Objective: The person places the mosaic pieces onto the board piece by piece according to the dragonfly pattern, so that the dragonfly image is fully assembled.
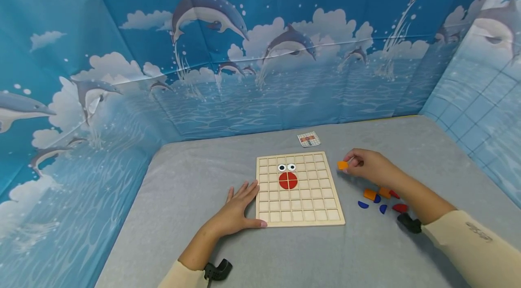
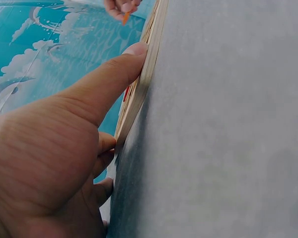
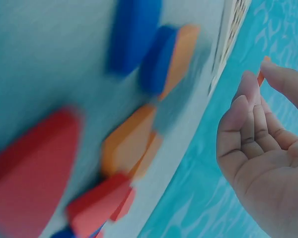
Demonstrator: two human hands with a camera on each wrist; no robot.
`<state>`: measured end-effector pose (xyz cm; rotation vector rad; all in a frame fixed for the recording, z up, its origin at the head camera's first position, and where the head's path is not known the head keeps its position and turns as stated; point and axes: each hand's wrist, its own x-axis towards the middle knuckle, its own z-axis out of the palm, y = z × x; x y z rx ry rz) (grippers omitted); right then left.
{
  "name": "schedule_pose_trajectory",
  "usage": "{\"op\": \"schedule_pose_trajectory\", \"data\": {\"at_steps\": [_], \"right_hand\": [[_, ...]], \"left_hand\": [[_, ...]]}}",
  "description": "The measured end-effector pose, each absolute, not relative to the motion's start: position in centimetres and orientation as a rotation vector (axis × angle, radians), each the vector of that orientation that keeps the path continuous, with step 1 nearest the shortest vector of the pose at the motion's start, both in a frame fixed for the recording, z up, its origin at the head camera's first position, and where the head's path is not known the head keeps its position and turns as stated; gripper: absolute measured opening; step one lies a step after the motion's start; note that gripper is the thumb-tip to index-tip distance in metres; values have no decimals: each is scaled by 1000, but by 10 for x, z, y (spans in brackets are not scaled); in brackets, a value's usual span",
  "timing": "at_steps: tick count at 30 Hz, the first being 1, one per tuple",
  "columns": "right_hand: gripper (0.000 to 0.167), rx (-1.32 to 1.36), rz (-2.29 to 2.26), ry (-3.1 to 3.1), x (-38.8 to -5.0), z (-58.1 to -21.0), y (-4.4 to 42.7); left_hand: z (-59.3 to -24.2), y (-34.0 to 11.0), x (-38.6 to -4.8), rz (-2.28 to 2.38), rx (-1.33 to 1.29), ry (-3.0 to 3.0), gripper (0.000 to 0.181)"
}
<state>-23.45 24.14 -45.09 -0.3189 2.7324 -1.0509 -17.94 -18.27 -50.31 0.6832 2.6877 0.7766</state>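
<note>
A wooden grid board lies on the grey cloth. In its upper left part are two round eye pieces above a red disc made of quarter pieces. My left hand rests against the board's left side, thumb at the near edge; the left wrist view shows that thumb on the rim. Off the board's upper right side, my right hand pinches an orange piece between thumb and fingertips. In the right wrist view the hand holds that piece edge-on.
Loose pieces lie right of the board, below my right forearm: orange ones, blue ones and red ones. A small printed card lies beyond the board's far edge. A dolphin-print curtain stands behind the grey surface.
</note>
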Motion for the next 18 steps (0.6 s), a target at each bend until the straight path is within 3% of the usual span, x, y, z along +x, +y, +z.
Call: {"op": "schedule_pose_trajectory", "data": {"at_steps": [18], "right_hand": [[25,-427,-1151,2601,-246,-458,179]], "left_hand": [[-503,-182,-179,790,686,2682,109]]}}
